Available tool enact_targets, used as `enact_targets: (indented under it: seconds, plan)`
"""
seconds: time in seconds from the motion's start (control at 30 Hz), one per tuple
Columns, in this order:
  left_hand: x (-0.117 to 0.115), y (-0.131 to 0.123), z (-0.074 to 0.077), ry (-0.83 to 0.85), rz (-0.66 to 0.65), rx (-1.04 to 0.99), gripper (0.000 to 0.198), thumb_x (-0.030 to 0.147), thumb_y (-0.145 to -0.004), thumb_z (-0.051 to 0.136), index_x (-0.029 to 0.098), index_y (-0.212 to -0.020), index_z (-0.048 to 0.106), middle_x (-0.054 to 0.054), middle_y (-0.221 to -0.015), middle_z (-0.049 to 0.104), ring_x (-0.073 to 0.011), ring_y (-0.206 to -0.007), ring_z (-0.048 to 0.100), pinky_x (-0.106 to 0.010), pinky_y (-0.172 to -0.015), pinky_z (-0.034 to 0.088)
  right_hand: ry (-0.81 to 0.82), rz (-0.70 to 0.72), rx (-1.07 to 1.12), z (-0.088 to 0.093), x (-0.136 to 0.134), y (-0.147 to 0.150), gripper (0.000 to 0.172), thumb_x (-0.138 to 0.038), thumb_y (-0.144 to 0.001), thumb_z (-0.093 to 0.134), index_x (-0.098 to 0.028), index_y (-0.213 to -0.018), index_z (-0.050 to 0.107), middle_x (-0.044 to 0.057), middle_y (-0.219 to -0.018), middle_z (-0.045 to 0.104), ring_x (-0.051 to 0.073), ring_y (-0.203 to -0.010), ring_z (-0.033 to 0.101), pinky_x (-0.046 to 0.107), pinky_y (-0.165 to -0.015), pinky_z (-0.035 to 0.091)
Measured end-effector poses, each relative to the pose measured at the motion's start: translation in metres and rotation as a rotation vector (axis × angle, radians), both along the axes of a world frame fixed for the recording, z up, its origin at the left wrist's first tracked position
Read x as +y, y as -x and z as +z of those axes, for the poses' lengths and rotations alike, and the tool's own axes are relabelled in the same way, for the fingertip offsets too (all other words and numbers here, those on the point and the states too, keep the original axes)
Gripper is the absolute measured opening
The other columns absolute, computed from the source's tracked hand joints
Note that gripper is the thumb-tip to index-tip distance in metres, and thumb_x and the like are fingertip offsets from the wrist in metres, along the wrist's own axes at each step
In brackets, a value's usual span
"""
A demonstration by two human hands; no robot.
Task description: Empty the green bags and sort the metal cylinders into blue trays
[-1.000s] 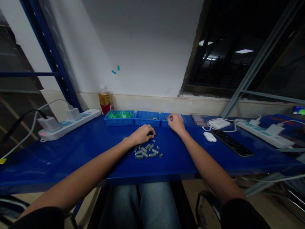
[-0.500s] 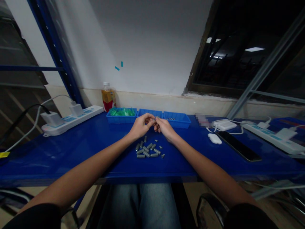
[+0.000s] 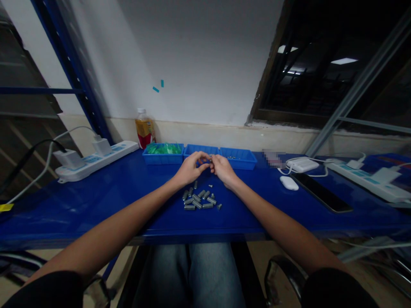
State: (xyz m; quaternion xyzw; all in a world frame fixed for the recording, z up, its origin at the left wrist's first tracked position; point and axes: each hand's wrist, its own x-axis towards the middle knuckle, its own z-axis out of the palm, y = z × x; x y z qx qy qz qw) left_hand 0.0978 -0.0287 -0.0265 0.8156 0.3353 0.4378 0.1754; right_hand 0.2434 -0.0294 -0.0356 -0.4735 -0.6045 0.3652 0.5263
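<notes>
My left hand (image 3: 191, 167) and my right hand (image 3: 222, 169) meet at their fingertips above the blue table (image 3: 128, 192), in front of the blue bins. Both are closed in a pinch around something small between them, too small to make out. Just below them, several metal cylinders (image 3: 197, 198) lie loosely grouped on the table. A few small screws (image 3: 219, 206) rest at the right side of the group. The middle blue bin (image 3: 189, 149) is partly hidden behind my hands.
A left bin (image 3: 163, 159) holds green plastic; a right bin (image 3: 247, 162) holds small parts. A bottle (image 3: 144, 130) stands behind. Power strips (image 3: 96, 162) lie at both sides. At the right are a phone (image 3: 321, 192), a white case (image 3: 289, 183) and cables.
My fingertips have shifted slightly, and the right hand's fingers are drawn closer together. A screw right of the cylinders now lies nearer to them. The view has moved a little.
</notes>
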Motion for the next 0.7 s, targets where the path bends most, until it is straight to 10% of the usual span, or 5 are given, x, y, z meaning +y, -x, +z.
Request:
enact_targets:
  seconds: [0.33,0.7]
  plan:
    - [-0.018,0.002,0.009,-0.013,-0.238,0.617,0.019,0.034,-0.081,0.060,0.026,-0.097,0.068,-0.002,-0.088,0.069,-0.0194,-0.088,0.061,-0.029,-0.078,0.037,-0.303,-0.545,-0.616,0.014,0.025,-0.076,0.027,-0.023,-0.091,0.033,-0.016,-0.085,0.058,0.009,-0.079,0.064,0.020,-0.077,0.058,0.028,-0.071,0.039]
    - [-0.013,0.000,-0.003,-0.074,-0.118,0.632,0.018,0.015,-0.072,0.054,0.022,-0.084,0.065,-0.001,-0.083,0.068,-0.0167,-0.075,0.061,-0.024,-0.065,0.039,-0.352,-0.531,-0.947,0.008,0.025,-0.079,0.023,-0.013,-0.085,0.040,-0.012,-0.090,0.063,0.014,-0.092,0.064,0.023,-0.088,0.056,0.031,-0.078,0.038]
